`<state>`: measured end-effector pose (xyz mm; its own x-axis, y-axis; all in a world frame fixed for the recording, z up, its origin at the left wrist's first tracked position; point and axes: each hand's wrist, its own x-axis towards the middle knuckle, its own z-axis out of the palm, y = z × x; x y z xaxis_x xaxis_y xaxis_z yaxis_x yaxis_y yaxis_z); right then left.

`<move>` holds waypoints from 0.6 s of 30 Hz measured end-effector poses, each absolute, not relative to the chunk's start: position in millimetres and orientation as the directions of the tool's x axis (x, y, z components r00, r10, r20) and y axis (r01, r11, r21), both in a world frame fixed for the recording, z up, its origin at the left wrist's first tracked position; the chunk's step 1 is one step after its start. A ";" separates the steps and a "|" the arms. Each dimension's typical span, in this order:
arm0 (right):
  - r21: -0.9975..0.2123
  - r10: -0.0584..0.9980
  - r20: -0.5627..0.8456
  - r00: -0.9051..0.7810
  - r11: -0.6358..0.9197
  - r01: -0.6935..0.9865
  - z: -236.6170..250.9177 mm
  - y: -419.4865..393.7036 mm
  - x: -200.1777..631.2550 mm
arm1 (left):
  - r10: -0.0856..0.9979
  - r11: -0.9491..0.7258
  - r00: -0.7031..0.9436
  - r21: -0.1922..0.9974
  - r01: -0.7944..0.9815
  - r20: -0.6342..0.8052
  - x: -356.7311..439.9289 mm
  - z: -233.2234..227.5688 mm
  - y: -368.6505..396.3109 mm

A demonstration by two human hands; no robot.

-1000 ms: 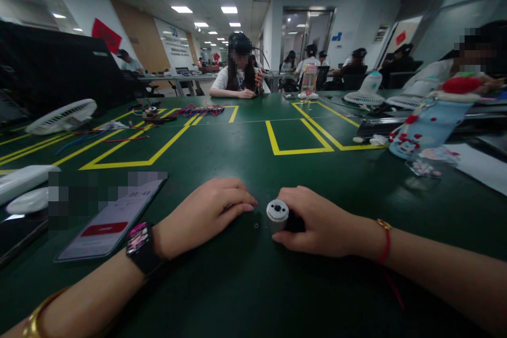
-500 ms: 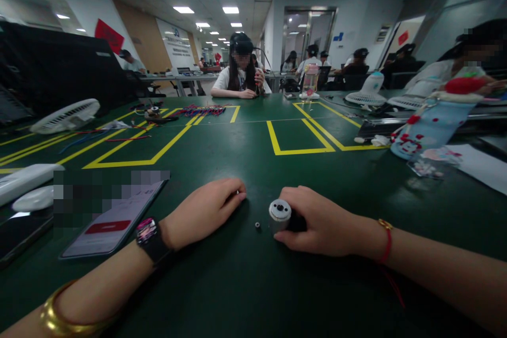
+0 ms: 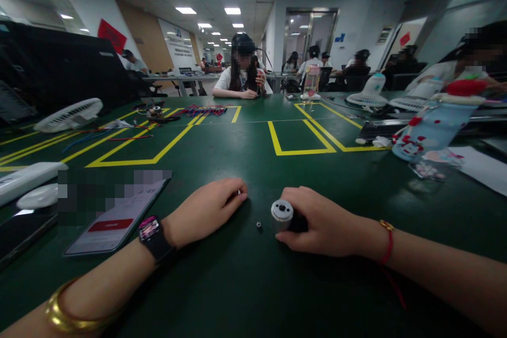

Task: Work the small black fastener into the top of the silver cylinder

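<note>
My right hand [image 3: 322, 222] lies on the green table [image 3: 245, 285] and grips a small silver-capped cylindrical motor [image 3: 282, 212], its round end facing me. A tiny dark ring [image 3: 259, 225] sits on the table just left of the motor, between my hands. My left hand [image 3: 206, 210] rests on the table left of the ring with fingers curled together. A small pale part [image 3: 238, 193] shows pinched at its fingertips. That wrist wears a black watch [image 3: 152, 232].
A phone [image 3: 114, 219] lies at my left, beyond it white devices [image 3: 27, 177] and a white fan [image 3: 69, 114]. Yellow tape boxes [image 3: 301, 151], coloured wires [image 3: 202, 111], a blue patterned pouch [image 3: 431, 129] and paper [image 3: 483, 169] lie farther off. People sit across the table.
My left hand has drawn back to the left from near the motor, its fingers curled in, uncovering the table around the ring. My right hand and the motor have barely moved.
</note>
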<state>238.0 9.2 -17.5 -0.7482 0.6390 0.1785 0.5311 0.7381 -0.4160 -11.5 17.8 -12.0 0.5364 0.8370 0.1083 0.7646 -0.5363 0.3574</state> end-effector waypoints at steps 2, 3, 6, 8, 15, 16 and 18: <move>-0.418 0.640 0.177 -0.748 0.737 0.531 -17.5 9.1 238.2 | 0.839 -0.533 0.533 0.361 0.765 0.109 -11.4 -11.7 17.5; -0.420 0.640 0.178 -0.747 0.736 0.531 -17.3 9.0 238.3 | 0.840 -0.532 0.531 0.361 0.766 0.110 -11.5 -11.5 17.3; -0.418 0.637 0.174 -0.751 0.738 0.530 -16.9 9.1 238.5 | 0.842 -0.527 0.529 0.364 0.768 0.104 -11.8 -11.2 17.1; -0.416 0.638 0.170 -0.751 0.737 0.532 -16.9 9.2 238.7 | 0.843 -0.526 0.528 0.363 0.769 0.103 -11.9 -11.1 17.0; -0.420 0.644 0.163 -0.747 0.731 0.538 -16.8 8.7 238.3 | 0.820 -0.553 0.567 0.372 0.745 0.083 -11.4 -8.4 12.9; -0.420 0.645 0.163 -0.747 0.730 0.540 -16.5 8.6 238.2 | 0.808 -0.563 0.585 0.392 0.728 0.073 -11.7 -7.4 12.4; -0.421 0.644 0.161 -0.747 0.730 0.539 -16.1 8.3 238.2 | 0.775 -0.581 0.630 0.444 0.683 0.045 -12.9 -5.3 12.1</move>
